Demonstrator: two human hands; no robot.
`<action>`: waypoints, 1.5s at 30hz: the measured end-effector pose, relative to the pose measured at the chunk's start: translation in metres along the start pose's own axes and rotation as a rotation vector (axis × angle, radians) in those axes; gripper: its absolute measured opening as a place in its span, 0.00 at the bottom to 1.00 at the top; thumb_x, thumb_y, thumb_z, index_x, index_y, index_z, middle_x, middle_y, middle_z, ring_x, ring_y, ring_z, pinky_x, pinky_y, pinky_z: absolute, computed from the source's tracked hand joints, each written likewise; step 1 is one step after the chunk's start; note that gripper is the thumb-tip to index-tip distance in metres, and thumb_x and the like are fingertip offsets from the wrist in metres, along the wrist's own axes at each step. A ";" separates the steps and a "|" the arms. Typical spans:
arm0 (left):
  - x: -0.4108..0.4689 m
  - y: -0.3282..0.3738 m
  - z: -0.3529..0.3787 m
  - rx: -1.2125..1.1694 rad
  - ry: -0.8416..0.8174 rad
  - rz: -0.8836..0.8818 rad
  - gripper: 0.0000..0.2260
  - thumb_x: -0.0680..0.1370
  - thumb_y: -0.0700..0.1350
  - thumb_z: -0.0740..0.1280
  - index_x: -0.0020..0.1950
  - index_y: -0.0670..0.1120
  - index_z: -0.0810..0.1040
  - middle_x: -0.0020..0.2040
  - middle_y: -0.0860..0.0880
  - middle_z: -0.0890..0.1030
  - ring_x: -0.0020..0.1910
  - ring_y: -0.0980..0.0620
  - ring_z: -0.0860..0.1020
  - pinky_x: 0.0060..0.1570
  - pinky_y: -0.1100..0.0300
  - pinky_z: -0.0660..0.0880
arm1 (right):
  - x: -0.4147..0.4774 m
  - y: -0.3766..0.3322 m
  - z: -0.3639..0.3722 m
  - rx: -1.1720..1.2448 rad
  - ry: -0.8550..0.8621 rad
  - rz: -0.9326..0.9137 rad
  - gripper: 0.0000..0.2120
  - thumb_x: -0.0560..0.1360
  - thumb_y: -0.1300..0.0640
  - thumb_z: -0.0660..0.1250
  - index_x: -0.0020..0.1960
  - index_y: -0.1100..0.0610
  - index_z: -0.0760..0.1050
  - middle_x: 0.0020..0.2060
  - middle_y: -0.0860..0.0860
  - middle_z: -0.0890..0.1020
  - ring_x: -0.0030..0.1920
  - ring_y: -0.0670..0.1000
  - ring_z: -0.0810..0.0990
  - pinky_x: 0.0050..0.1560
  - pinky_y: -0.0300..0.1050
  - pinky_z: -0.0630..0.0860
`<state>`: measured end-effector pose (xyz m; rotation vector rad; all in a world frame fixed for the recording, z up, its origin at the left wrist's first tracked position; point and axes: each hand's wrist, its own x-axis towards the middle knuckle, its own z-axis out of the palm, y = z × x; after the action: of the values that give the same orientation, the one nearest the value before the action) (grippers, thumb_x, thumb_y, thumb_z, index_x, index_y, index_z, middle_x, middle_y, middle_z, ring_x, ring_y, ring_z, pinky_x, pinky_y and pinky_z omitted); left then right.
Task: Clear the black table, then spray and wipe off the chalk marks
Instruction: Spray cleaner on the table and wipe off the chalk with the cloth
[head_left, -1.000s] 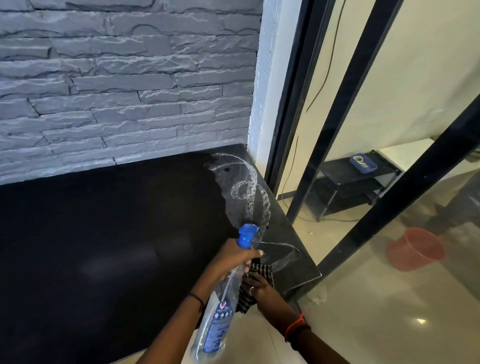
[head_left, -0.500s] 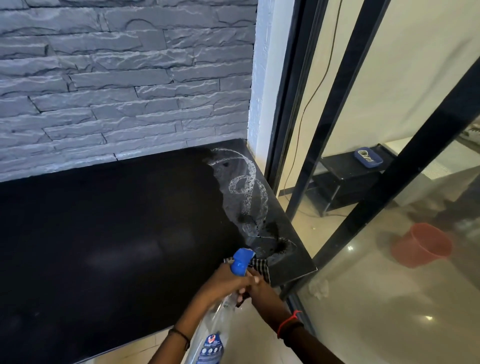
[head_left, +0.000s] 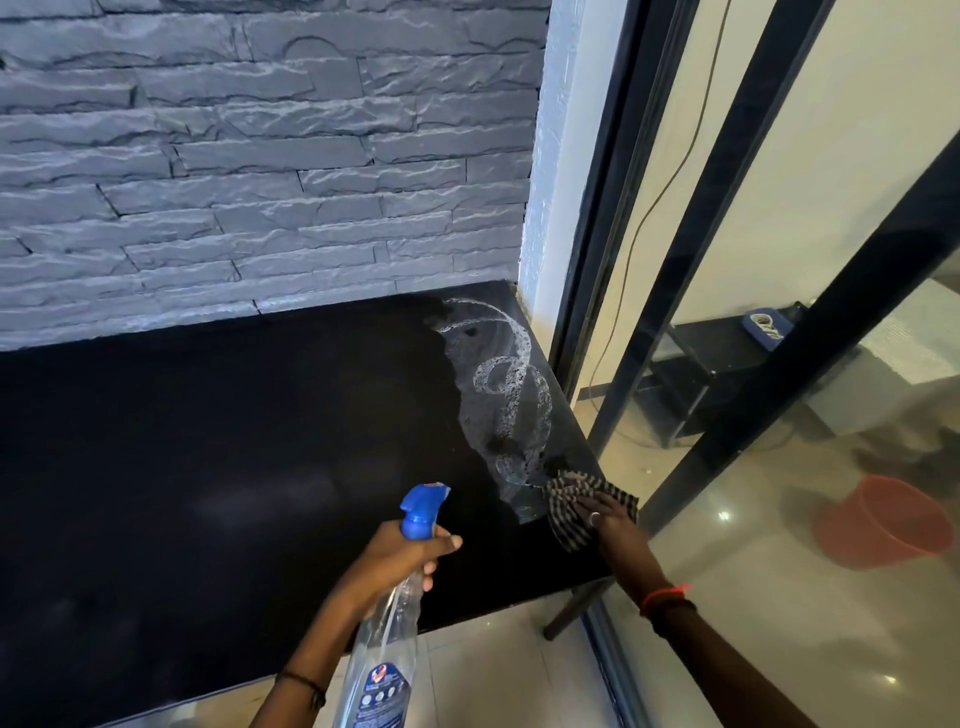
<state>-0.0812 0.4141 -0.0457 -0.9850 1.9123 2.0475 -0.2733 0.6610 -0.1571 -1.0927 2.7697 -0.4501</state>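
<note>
Chalk marks (head_left: 511, 395) curl in white loops down the right end of the black worktop (head_left: 208, 467), from the far corner by the wall toward the near edge, and dark blotches break the lines in places. At the near end of the marks lies a checked cloth (head_left: 566, 491), bunched on the worktop and reaching its right edge. The right grip (head_left: 610, 519), a bare hand with a ring (head_left: 594, 516) on one finger, lies flat on the cloth with its fingers straight, pressing it to the surface rather than clutching it. A red thread (head_left: 665, 595) circles that wrist.

The left grip (head_left: 395, 558) is clenched round the neck of a clear spray bottle (head_left: 384, 644), just under its blue nozzle (head_left: 422, 512). The nozzle points up and away over the worktop, and the bottle's body slants down toward the camera, past the near edge. A dark band (head_left: 306, 686) sits on the left wrist.

A grey stone wall (head_left: 260, 182) backs the worktop. To the right stands a black-framed glass partition (head_left: 779, 260); through it show a red bucket (head_left: 883, 525) on the tiled floor and a low black stand (head_left: 701, 364) by the far wall.
</note>
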 end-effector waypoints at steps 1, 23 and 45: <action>0.002 0.002 0.000 -0.007 0.006 -0.001 0.11 0.73 0.42 0.74 0.49 0.37 0.78 0.26 0.48 0.72 0.24 0.52 0.72 0.29 0.60 0.72 | 0.010 -0.009 0.002 0.025 -0.006 -0.031 0.22 0.72 0.59 0.52 0.54 0.64 0.80 0.56 0.59 0.81 0.61 0.62 0.76 0.66 0.43 0.65; 0.032 0.049 -0.027 -0.072 0.100 0.051 0.09 0.72 0.45 0.74 0.47 0.42 0.78 0.28 0.47 0.72 0.26 0.52 0.72 0.28 0.60 0.71 | 0.035 0.025 -0.011 0.147 -0.026 -0.065 0.20 0.66 0.65 0.59 0.56 0.64 0.79 0.57 0.58 0.80 0.62 0.64 0.74 0.59 0.64 0.72; 0.077 0.095 -0.045 -0.114 0.102 0.069 0.09 0.73 0.44 0.73 0.49 0.42 0.77 0.28 0.49 0.72 0.26 0.53 0.73 0.29 0.61 0.73 | 0.071 0.027 -0.006 0.043 -0.002 -0.119 0.21 0.74 0.56 0.52 0.60 0.58 0.77 0.60 0.56 0.78 0.65 0.55 0.72 0.68 0.45 0.66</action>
<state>-0.1759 0.3331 -0.0092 -1.0826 1.9229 2.2071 -0.3444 0.6325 -0.1606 -1.2517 2.6898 -0.5195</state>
